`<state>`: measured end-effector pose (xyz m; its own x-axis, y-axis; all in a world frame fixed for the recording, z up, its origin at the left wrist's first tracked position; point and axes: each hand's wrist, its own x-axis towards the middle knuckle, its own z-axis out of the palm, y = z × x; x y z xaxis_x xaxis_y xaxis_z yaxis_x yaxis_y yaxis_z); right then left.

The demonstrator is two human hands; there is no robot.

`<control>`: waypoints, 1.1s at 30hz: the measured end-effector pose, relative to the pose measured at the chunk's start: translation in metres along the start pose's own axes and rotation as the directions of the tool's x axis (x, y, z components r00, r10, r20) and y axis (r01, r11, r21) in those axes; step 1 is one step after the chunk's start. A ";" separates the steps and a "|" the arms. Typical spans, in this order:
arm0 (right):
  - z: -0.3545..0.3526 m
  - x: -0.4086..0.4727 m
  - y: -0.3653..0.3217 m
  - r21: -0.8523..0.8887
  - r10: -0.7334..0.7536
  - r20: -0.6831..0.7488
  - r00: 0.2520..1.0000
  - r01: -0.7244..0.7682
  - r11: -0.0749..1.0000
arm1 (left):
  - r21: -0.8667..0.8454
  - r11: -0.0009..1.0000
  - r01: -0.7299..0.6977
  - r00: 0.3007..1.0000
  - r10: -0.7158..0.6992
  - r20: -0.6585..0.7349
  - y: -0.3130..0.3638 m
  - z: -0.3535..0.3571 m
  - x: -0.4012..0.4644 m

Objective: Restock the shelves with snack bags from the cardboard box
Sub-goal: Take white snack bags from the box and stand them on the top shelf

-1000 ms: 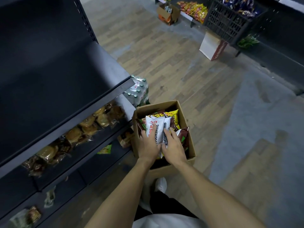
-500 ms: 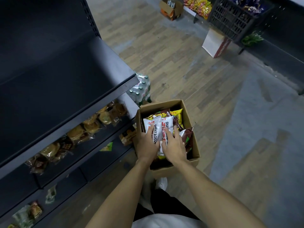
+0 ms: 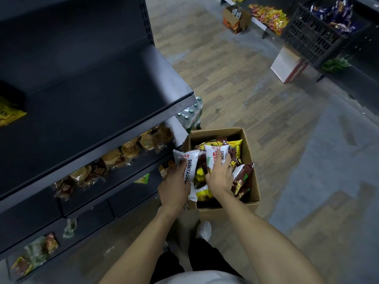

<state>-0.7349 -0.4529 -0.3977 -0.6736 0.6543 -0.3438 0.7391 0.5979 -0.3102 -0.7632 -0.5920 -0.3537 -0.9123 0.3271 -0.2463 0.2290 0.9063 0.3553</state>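
An open cardboard box (image 3: 249, 152) stands on the floor beside the dark shelving unit (image 3: 102, 111), filled with yellow, brown and white snack bags. My left hand (image 3: 175, 182) grips one white snack bag (image 3: 189, 160) lifted over the box's left edge. Over the middle of the box, my right hand (image 3: 220, 174) grips a second white snack bag (image 3: 215, 153). A brown snack bag (image 3: 243, 179) leans against the box's right wall. The upper shelf holds one yellow bag (image 3: 9, 114) at the far left.
Wrapped pastries (image 3: 114, 158) line the shelf below. A pack of bottles (image 3: 190, 116) stands behind the box. Across the aisle are a black crate (image 3: 311, 35), a white box (image 3: 286, 65), a small cardboard box (image 3: 235, 19) and colourful bags (image 3: 268, 16). My shoe (image 3: 204, 230) is beside the box.
Both hands have separated, each lifting a white bag; the left one moved out over the box's left edge toward the shelf. The view has shifted, showing more shelf.
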 end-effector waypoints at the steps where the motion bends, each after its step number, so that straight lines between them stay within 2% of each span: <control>1: -0.004 -0.002 0.001 0.014 -0.019 -0.010 1.000 0.019 1.000 | -0.013 1.000 -0.025 1.000 0.025 -0.017 0.000 -0.006 -0.001; 6: -0.047 -0.030 -0.001 0.209 -0.135 -0.195 0.971 0.176 0.962 | -0.027 0.992 -0.121 0.978 0.115 -0.172 0.006 -0.054 -0.007; 10: -0.106 -0.067 -0.028 0.324 -0.201 -0.344 0.917 0.317 0.891 | -0.041 0.981 -0.190 0.924 0.164 -0.346 0.008 -0.115 -0.026; 13: -0.148 -0.102 -0.062 0.359 -0.300 -0.397 0.867 0.447 0.819 | -0.042 0.972 -0.230 0.867 0.185 -0.463 -0.005 -0.161 -0.048; 16: -0.171 -0.138 -0.103 0.374 -0.405 -0.465 0.788 0.589 0.717 | -0.070 0.975 -0.210 0.815 0.136 -0.563 -0.028 -0.202 -0.071; 21: -0.180 -0.189 -0.173 0.335 -0.518 -0.572 0.637 0.757 0.561 | -0.095 0.983 -0.157 0.685 0.039 -0.727 -0.064 -0.256 -0.108; 25: -0.187 -0.219 -0.212 0.330 -0.587 -0.589 0.555 0.829 0.452 | -0.051 0.986 -0.157 0.516 0.038 -0.856 -0.088 -0.302 -0.132; 33: -0.223 -0.254 -0.309 0.251 -0.636 -0.661 0.398 0.916 0.312 | 0.066 0.996 -0.054 0.319 0.080 -0.944 -0.124 -0.411 -0.144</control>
<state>-0.7924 -0.7005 -0.0167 -0.7396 0.1866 0.6466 -0.3857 0.6698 -0.6345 -0.7992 -0.8615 0.0082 -0.5931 -0.0763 0.8015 0.3002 0.9028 0.3080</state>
